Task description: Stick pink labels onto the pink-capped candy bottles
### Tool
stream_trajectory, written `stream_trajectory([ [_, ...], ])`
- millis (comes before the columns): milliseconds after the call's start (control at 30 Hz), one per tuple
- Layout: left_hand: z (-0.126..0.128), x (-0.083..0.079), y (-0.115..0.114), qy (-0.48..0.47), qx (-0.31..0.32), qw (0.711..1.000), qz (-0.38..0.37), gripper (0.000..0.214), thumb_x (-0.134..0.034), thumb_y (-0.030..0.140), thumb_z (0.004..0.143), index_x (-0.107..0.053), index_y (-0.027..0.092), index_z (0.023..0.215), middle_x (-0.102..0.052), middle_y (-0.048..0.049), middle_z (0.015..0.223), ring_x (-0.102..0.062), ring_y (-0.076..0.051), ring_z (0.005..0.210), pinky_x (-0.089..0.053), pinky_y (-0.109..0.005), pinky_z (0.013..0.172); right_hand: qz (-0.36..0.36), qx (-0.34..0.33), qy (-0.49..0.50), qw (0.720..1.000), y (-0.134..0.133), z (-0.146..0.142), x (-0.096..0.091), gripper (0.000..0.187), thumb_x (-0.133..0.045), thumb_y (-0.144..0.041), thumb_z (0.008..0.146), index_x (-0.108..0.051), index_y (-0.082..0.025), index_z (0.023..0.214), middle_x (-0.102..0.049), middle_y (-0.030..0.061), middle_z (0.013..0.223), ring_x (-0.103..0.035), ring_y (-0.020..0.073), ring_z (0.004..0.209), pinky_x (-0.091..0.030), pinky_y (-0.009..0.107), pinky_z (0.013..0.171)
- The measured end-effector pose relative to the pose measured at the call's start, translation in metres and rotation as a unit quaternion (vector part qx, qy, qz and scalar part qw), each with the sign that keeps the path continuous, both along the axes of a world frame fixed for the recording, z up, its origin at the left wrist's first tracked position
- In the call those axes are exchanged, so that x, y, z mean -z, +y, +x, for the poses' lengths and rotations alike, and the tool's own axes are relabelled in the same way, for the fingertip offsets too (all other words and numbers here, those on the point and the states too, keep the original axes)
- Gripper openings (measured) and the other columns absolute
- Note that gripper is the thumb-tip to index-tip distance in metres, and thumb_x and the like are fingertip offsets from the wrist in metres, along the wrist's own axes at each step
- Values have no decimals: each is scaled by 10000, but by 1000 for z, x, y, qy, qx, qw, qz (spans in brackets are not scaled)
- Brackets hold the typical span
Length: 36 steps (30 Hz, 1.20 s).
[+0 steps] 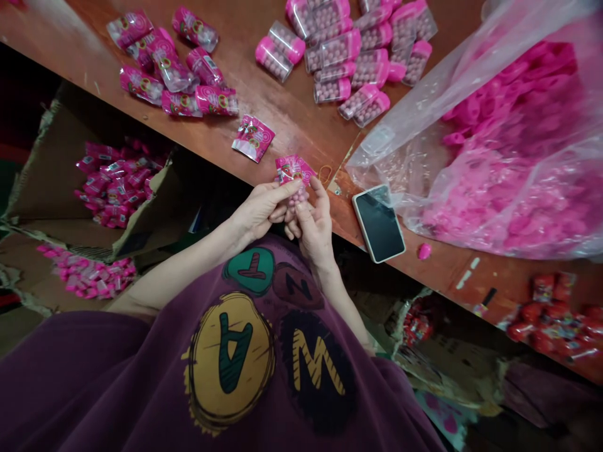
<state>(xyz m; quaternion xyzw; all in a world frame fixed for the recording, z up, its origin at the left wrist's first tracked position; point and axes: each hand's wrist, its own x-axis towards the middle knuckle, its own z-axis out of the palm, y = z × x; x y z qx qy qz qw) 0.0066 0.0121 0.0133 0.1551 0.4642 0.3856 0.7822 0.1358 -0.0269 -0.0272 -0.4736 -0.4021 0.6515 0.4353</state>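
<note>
Both my hands meet at the table's front edge around one small clear jar of pink candy balls [298,196] with a pink printed sleeve [291,167] over its far end. My left hand [259,207] is closed, its thumb pressing on the sleeve. Closed around the near end of the jar is my right hand [313,223], thumb on top. The fingers partly cover the jar. Just beyond them lies a small stack of flat pink printed sleeves [253,138] on the table.
Sleeved jars [164,63] lie at the far left, bare candy jars [330,53] at the far middle. A plastic bag of pink parts [509,150] and a phone [379,223] lie to the right. A cardboard box [42,169] of sleeved pieces stands below left; red packets [560,317] lie right.
</note>
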Motion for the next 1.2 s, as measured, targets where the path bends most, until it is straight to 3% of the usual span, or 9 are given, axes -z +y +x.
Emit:
stream_trajectory([
  [533,-12,2,-10,4,4,1000,18,361,-843,404,915,-649,132,779,-564,18,543,-334,-15,381,-194,-191,399,-4,-42,9,999,4,-6,7,655,-628,-677,993,-344,-357,1489,-539,-104,697,-390,84,419,-412,244,418],
  [667,-58,-11,-9,74,-89,993,-1,303,-864,384,894,-681,164,795,-700,-21,728,-269,-12,413,-212,-214,385,64,-75,-114,989,6,2,4,627,-603,-643,1021,-399,-323,1519,-565,-64,749,-487,122,530,-477,277,526],
  [733,-107,-11,-14,124,-233,964,-8,251,-765,345,979,-670,207,792,-691,18,713,-221,-28,421,-202,-209,378,148,-55,-259,953,11,13,1,519,-588,-587,1045,-522,-286,1463,-615,-6,849,-577,162,680,-559,335,684],
  [833,-191,0,-31,197,-443,871,-75,379,-540,297,1086,-574,209,719,-573,64,571,-254,-33,428,-226,-155,407,251,-76,-463,847,19,26,1,448,-581,-516,1056,-651,-210,1376,-671,128,1139,-648,273,1030,-581,459,943],
  [933,-238,16,-50,258,-504,803,-187,468,-460,324,1096,-408,195,649,-660,41,622,-439,-82,512,-347,-181,477,279,-144,-570,759,20,26,4,507,-605,-487,1042,-644,-180,1444,-642,198,1332,-606,345,1164,-551,517,988],
  [1000,-230,22,-54,277,-513,795,-171,354,-543,253,1014,-437,205,680,-719,66,701,-449,-96,518,-366,-213,503,274,-161,-595,738,18,22,8,493,-556,-446,1068,-623,-206,1493,-623,207,1403,-593,351,1162,-533,529,970],
  [1067,-194,24,-50,296,-482,820,-93,160,-615,220,917,-561,228,767,-741,82,759,-396,-88,475,-332,-232,488,262,-159,-596,742,15,18,11,459,-485,-404,1096,-627,-244,1503,-607,196,1447,-584,347,1166,-514,540,979],
  [1167,-121,22,-36,305,-280,910,18,143,-663,342,929,-704,220,867,-745,17,793,-379,-78,441,-274,-254,448,264,-153,-587,750,13,18,12,419,-445,-369,1112,-669,-296,1459,-629,153,1431,-595,312,1141,-514,514,982],
  [1200,-99,20,-31,318,-223,919,64,178,-670,360,942,-726,210,864,-738,2,790,-393,-76,452,-285,-251,454,271,-150,-586,748,14,19,12,405,-445,-353,1112,-689,-302,1432,-641,142,1414,-600,299,1131,-521,498,974],
])
